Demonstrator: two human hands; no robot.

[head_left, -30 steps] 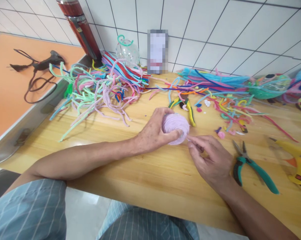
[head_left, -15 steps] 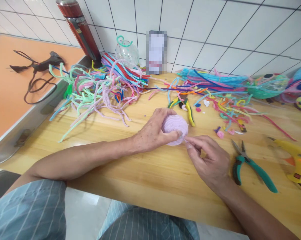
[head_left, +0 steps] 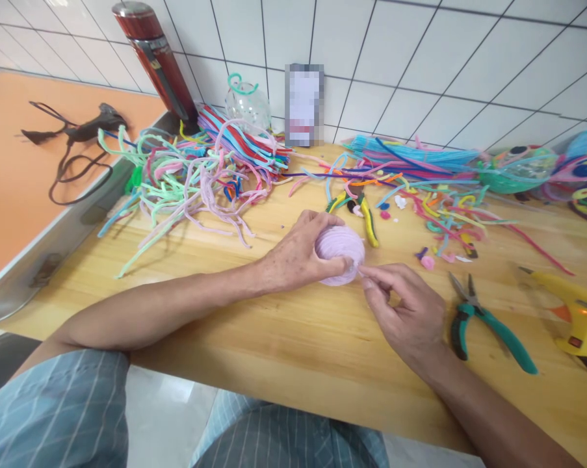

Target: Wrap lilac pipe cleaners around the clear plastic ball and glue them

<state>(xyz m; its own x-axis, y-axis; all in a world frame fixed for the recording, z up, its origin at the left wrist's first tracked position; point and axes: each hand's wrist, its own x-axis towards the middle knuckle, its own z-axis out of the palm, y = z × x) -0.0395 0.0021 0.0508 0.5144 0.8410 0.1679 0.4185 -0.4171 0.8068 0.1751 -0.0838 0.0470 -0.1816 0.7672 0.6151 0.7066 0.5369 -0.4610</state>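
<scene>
My left hand (head_left: 298, 257) is wrapped round a lilac ball (head_left: 340, 244) whose surface is coiled with fuzzy pipe cleaner. Its thumb presses on the near side of the ball. At the ball's right edge, my right hand (head_left: 410, 312) pinches what looks like the thin end of a lilac pipe cleaner (head_left: 361, 270); most of that end is hidden by the fingertips. Teal-handled pliers (head_left: 483, 318) lie open just right of my right hand. Behind the ball rest yellow-and-green cutters (head_left: 370, 221).
Loose pipe cleaners (head_left: 210, 188) lie in a heap at the back left. A blue bundle (head_left: 415, 155) and scattered scraps (head_left: 461, 221) are at the back right. A yellow glue gun (head_left: 573, 305) sits far right. A red thermos (head_left: 151, 62) and a phone (head_left: 303, 104) stand by the wall.
The view has shifted very slightly. Both hands keep almost the same hold on the lilac ball and the strand end.
</scene>
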